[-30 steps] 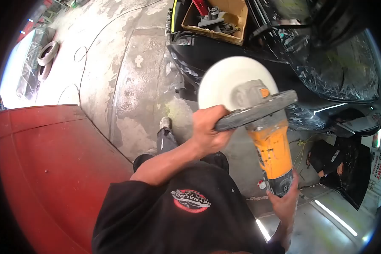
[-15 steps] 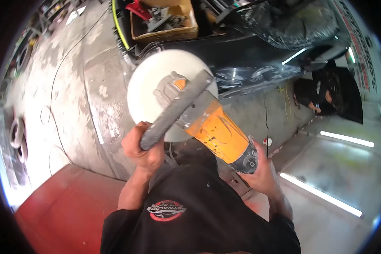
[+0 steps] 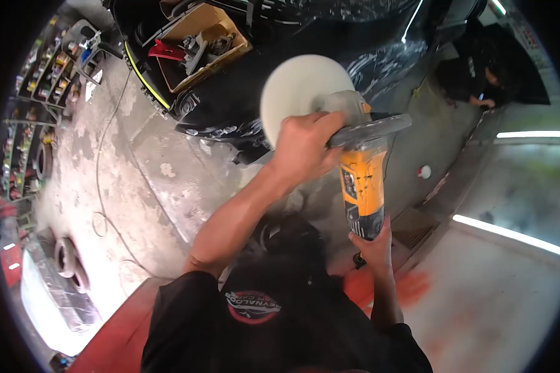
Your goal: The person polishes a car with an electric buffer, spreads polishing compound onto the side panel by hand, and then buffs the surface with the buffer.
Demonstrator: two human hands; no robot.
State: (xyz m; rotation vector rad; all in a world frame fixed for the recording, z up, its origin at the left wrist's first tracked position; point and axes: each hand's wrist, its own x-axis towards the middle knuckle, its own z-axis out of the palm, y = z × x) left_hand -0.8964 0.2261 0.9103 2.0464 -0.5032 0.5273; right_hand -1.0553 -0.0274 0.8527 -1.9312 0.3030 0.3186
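Note:
A yellow and black car polisher (image 3: 362, 180) is held out before me, tilted, with its round white pad (image 3: 302, 84) towards the black car panel (image 3: 242, 93). The pad's outer edge overlaps the panel in view; whether they touch I cannot tell. My left hand (image 3: 305, 146) is wrapped round the left end of the grey D-shaped front handle (image 3: 379, 127). My right hand (image 3: 374, 245) grips the dark rear end of the body, its palm side partly hidden. Whitish smears mark the panel.
A cardboard box (image 3: 199, 71) of metal parts and a red piece sits on the car. Another person (image 3: 466, 78) crouches at the right by a dark panel. A red panel (image 3: 118, 329) lies at lower left. Tires (image 3: 65, 258), shelves and a cord on the floor are at the left.
The polisher has swung to a more upright angle and moved right, its pad now over the black panel's edge. My left arm has stretched forward; both hands keep their hold.

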